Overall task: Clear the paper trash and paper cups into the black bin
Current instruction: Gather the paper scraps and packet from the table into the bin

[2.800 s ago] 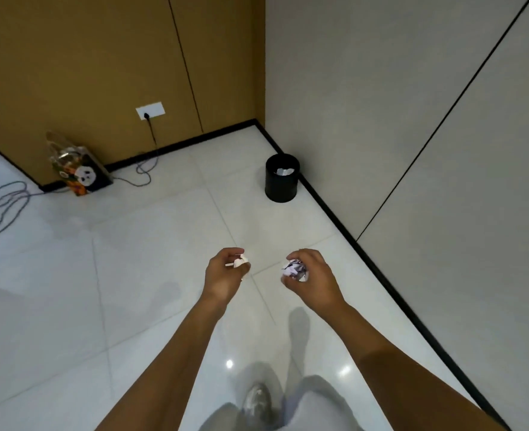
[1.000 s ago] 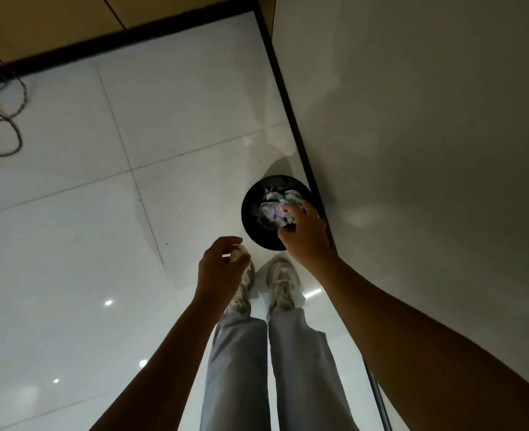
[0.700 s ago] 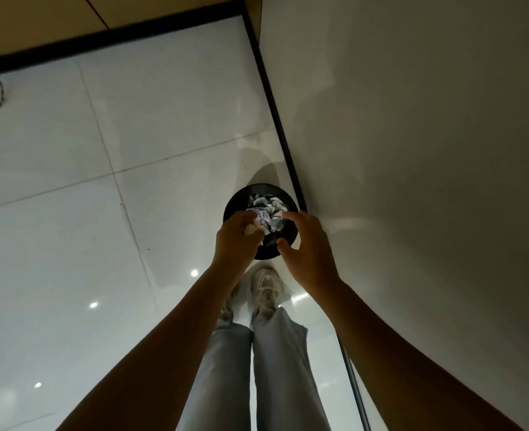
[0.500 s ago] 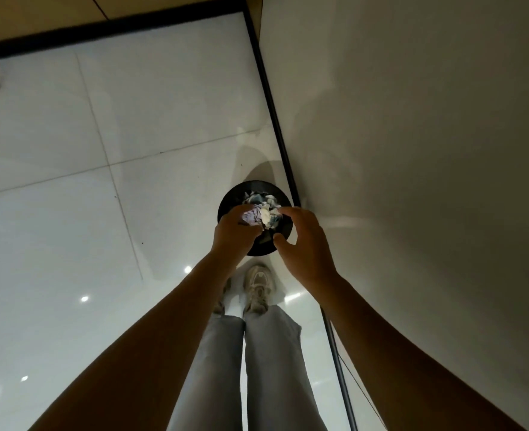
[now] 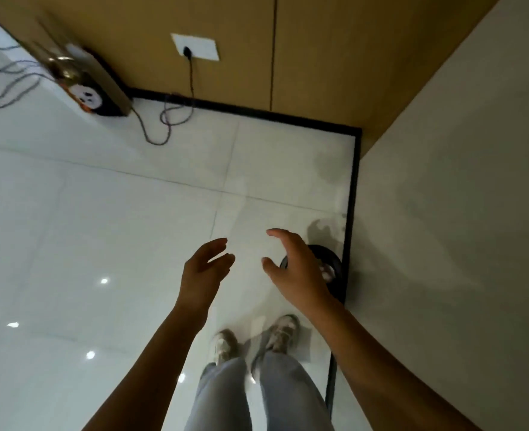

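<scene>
White glossy floor tiles [image 5: 101, 213] meet a tan panelled wall [image 5: 303, 42] and black skirting; the black bin [image 5: 334, 259] sits against the right wall, paper [image 5: 327, 272] inside, half hidden behind the right hand [image 5: 294, 269], which like the left hand [image 5: 204, 269] is spread and holds nothing

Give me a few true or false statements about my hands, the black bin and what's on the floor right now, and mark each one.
1. Both hands are empty with fingers spread. True: the left hand and right hand hold nothing.
2. The black bin stands by the dark baseboard at the right wall. True.
3. The bin is empty. False: pale crumpled paper shows inside.
4. The cable on the floor is unplugged. False: a plug sits in the wall socket.
5. The person is barefoot. False: light shoes are worn.
</scene>
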Available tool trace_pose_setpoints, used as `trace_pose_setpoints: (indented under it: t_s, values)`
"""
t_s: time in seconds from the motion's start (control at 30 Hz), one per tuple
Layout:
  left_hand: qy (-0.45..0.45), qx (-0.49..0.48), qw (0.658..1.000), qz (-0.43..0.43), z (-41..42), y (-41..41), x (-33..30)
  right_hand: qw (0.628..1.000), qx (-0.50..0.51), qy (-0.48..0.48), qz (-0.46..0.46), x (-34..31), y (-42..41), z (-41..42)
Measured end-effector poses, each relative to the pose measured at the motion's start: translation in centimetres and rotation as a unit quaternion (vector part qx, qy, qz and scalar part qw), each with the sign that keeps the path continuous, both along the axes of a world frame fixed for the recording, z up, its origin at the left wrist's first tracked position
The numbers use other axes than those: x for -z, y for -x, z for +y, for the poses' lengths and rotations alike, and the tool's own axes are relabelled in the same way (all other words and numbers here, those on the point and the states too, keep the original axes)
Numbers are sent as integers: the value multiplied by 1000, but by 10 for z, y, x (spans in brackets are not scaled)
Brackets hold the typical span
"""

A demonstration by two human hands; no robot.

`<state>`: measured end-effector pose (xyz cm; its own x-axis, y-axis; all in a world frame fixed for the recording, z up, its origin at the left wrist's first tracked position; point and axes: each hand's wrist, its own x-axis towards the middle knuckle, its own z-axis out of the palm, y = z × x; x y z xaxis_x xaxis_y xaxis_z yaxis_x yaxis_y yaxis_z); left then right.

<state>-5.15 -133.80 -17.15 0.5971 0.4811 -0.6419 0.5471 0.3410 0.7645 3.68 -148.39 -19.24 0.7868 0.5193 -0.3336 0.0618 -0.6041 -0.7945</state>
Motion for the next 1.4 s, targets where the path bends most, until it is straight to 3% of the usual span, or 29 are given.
trace_pose_setpoints:
  t_s: [0.27,0.53,0.77,1.07,1.4]
  values:
    - [-76,-178,980,-43,97,184,-104,966,-237,-96,-39,-115,134,167]
    - [-166,-344,923,-40,156,483,-176,887,-430,-166,9,-173,407,296]
    - [-234,-512,826,21,150,721,-213,763,-622,-172,52,-216,646,361]
    - [-251,-693,674,50,147,904,-222,617,-768,-154,79,-234,861,430]
    - [-244,-777,576,68,240,1064,-225,543,-819,-122,142,-235,1047,556]
